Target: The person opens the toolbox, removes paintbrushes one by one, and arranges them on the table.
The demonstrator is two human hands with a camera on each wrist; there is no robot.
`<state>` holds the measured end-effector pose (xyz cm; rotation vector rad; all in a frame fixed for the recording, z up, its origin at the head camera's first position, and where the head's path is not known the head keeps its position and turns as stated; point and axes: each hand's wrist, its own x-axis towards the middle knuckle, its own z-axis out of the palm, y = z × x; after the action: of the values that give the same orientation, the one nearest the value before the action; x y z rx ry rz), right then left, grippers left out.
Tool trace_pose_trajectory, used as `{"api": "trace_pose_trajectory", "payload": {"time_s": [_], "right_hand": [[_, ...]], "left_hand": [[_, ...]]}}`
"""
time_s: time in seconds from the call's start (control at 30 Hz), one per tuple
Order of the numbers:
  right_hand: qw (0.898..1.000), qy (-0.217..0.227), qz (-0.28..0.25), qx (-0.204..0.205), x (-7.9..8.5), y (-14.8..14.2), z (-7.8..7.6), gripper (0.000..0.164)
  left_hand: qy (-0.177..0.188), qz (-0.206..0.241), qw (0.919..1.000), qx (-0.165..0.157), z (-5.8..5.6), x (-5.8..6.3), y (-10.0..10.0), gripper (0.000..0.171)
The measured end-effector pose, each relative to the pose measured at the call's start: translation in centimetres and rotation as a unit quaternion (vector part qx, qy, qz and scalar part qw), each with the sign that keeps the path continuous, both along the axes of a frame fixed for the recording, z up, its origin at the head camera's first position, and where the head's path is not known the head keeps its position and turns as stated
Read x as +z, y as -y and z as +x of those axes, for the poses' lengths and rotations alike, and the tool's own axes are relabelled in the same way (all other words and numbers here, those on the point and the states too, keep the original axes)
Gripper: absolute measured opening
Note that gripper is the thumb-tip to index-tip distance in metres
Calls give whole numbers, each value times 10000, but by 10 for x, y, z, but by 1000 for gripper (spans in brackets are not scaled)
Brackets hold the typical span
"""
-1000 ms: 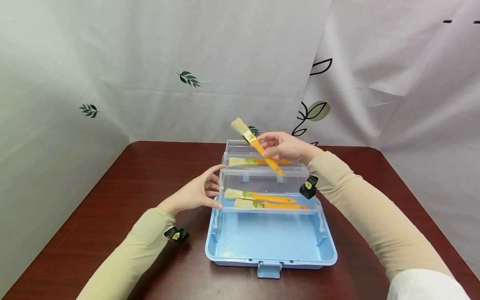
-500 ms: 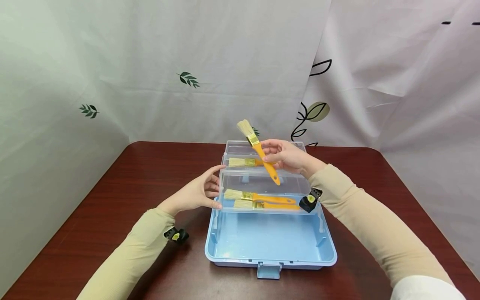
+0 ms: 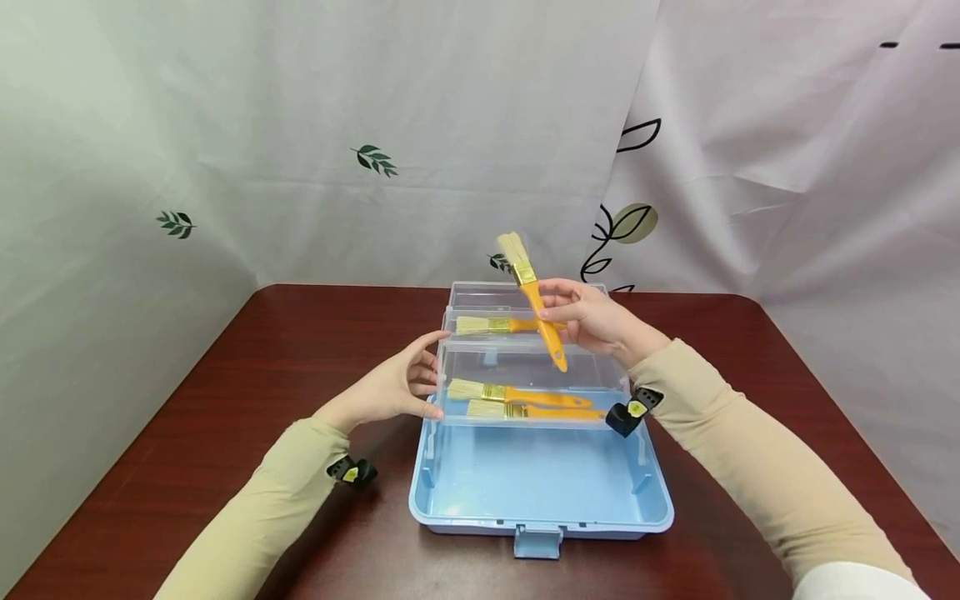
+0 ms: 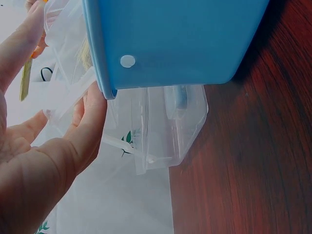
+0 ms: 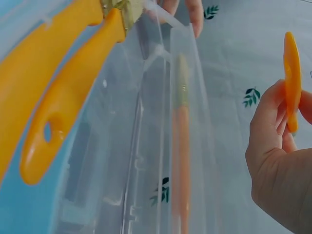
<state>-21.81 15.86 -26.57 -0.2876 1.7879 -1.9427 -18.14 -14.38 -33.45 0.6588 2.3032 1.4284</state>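
My right hand [image 3: 596, 318] pinches a paintbrush [image 3: 542, 312] by its orange handle, bristles up and tilted left, above the clear trays. In the right wrist view, that handle [image 5: 291, 73] shows between thumb and fingers. Two similar paintbrushes [image 3: 525, 398] lie in the front clear tray [image 3: 540, 422]; another paintbrush [image 3: 483, 325] lies in the raised tray [image 3: 450, 321] behind. My left hand [image 3: 386, 383] holds the left ends of the trays, thumb at the front corner and index finger farther back. All the trays belong to an open light-blue toolbox [image 3: 540, 475].
The toolbox stands on a dark red wooden table [image 3: 300, 367], its blue latch [image 3: 537, 542] hanging at the front. The clear lid [image 3: 487, 293] leans open at the back. A pale leaf-patterned cloth [image 3: 450, 208] hangs behind and at both sides.
My right hand has lowered slightly, then moved right, with the paintbrush turning more upright. My left hand and the toolbox have stayed in place.
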Motion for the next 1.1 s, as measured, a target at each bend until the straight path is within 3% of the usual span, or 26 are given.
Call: {"api": "trace_pose_trajectory", "payload": {"time_s": [0.53, 1.1], "right_hand": [[9992, -45, -299, -274, 12, -27, 13, 34], [9986, -52, -429, -318, -6, -79, 27, 28]], "left_hand": [[98, 36, 9999, 42, 1, -3, 1, 108], [-21, 53, 10000, 3, 1, -4, 2, 107]]}}
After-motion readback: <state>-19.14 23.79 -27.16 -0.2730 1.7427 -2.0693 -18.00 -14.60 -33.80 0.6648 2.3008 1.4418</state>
